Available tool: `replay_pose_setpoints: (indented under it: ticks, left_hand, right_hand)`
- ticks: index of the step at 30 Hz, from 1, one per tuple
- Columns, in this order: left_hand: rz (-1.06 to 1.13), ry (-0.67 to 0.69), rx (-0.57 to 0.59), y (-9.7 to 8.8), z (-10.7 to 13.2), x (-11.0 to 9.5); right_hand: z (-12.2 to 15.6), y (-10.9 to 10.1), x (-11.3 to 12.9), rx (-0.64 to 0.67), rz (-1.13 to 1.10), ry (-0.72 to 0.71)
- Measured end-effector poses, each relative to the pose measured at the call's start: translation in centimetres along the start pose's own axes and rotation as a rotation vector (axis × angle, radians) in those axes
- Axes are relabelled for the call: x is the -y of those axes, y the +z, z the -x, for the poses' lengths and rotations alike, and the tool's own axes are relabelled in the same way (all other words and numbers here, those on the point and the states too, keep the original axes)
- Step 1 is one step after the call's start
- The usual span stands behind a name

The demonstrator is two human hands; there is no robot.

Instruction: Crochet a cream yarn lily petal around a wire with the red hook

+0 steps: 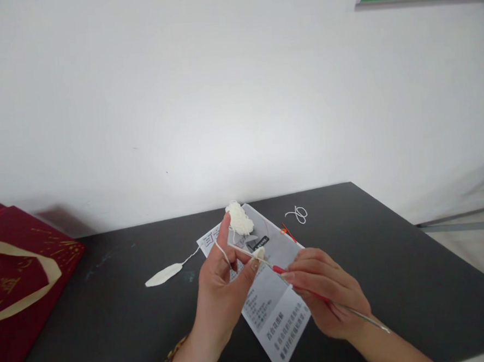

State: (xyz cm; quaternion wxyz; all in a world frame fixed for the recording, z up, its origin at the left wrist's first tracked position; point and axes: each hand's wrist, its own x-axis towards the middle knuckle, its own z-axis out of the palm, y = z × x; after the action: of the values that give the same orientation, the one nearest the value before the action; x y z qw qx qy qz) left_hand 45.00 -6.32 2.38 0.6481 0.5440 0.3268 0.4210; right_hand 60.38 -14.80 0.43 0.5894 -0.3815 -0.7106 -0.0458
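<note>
My left hand point(223, 280) pinches a small white crochet piece point(260, 253) between thumb and finger. Its index finger points up, with white yarn looped around it. My right hand point(326, 290) grips a crochet hook point(278, 269) with a red handle and metal shaft. The hook's tip meets the yarn at the crochet piece, though the exact stitch is too small to make out. Just behind my left hand sits a ball of white yarn point(241, 220). Beneath both hands lies a printed sheet point(275, 315) with text.
A finished-looking white leaf-shaped crochet piece point(164, 275) with a yarn tail lies to the left. An orange-red small tool point(289, 233) and a loose white yarn scrap point(299, 215) rest beyond my right hand. A red gift bag point(34, 270) stands at the black table's point(123, 319) left.
</note>
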Motion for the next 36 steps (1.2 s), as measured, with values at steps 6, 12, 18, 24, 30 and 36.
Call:
replay_pose_setpoints:
  ticks: [6, 12, 18, 24, 30, 36]
  left_hand:
    - [-0.162, 0.037, -0.006, 0.2, 0.2, 0.2]
    - [-0.184, -0.021, 0.044, 0.1, -0.2, -0.1]
    - [-0.252, -0.084, 0.253, -0.6, -0.9, 0.1]
    - [-0.394, -0.184, 0.516, -1.1, -0.9, 0.1]
    - [-0.410, -0.244, 0.686, -1.1, -0.7, 0.4]
    - [-0.400, -0.271, 0.768, -1.4, -0.7, 0.7]
  right_hand:
    - [0.2, 0.1, 0.2, -0.049, -0.008, 0.166]
    - [0.9, -0.4, 0.3, -0.043, -0.040, 0.230]
    - [1.1, -1.3, 0.0, -0.076, -0.094, 0.420]
    - [0.5, -1.2, -0.2, -0.181, -0.199, 0.647]
    - [-0.1, 0.2, -1.6, -0.278, -0.402, 1.048]
    - [0.1, 1.4, -2.6, -0.317, -0.552, 1.187]
